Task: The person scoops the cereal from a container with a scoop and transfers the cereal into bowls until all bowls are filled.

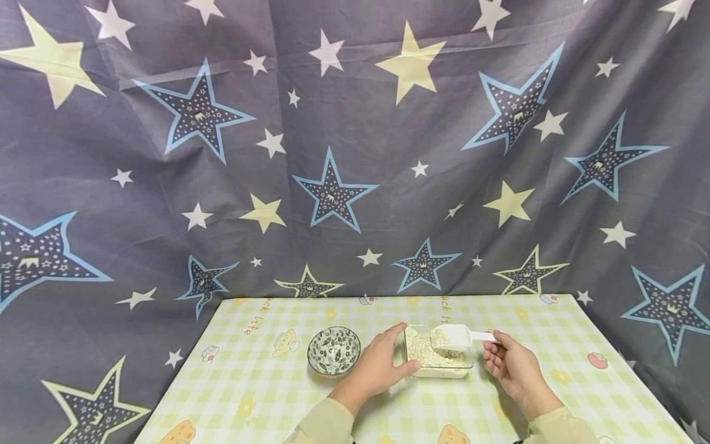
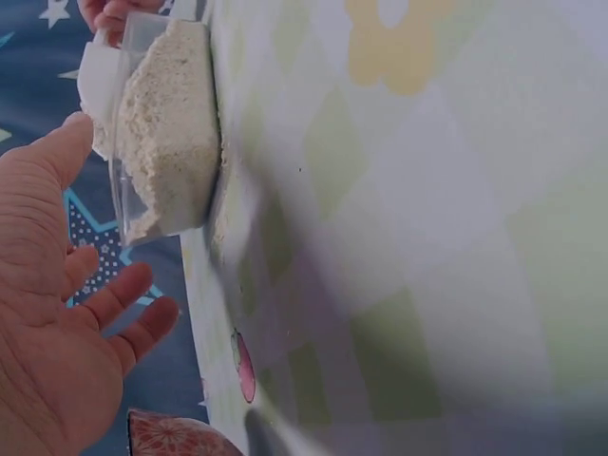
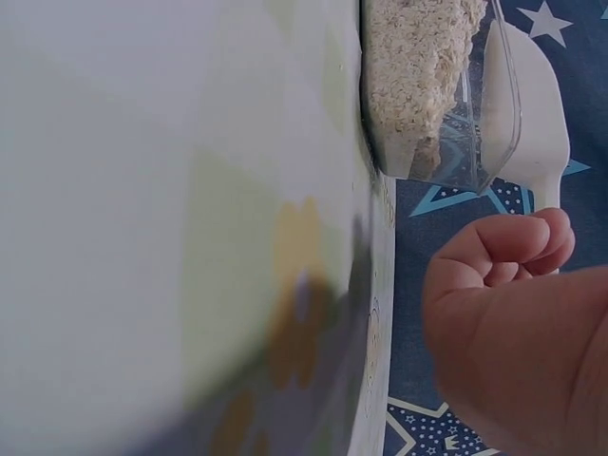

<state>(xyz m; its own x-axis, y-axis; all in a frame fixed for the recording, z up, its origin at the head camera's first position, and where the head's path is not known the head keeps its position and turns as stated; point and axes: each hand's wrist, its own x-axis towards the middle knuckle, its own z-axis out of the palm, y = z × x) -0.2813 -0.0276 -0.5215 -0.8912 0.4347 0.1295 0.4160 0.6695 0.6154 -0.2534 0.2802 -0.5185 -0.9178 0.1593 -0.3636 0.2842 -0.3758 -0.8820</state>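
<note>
A clear rectangular container (image 1: 444,373) of rolled oats (image 1: 421,353) stands on the table. My left hand (image 1: 381,364) is at its left side, fingers and thumb spread around that end, thumb near the front rim. In the left wrist view the fingers are loosely extended and the palm holds nothing. My right hand (image 1: 518,370) pinches the handle of a white scoop (image 1: 457,337) from the right. The scoop lies over the container's right half, its bowl tipped toward the oats, and some oats show at its left edge.
A patterned bowl (image 1: 334,351) stands left of the container, close to my left hand; its outside looks red in the left wrist view. A green-and-white checked cloth (image 1: 266,382) covers the table. Behind hangs a dark curtain (image 1: 355,123) with stars.
</note>
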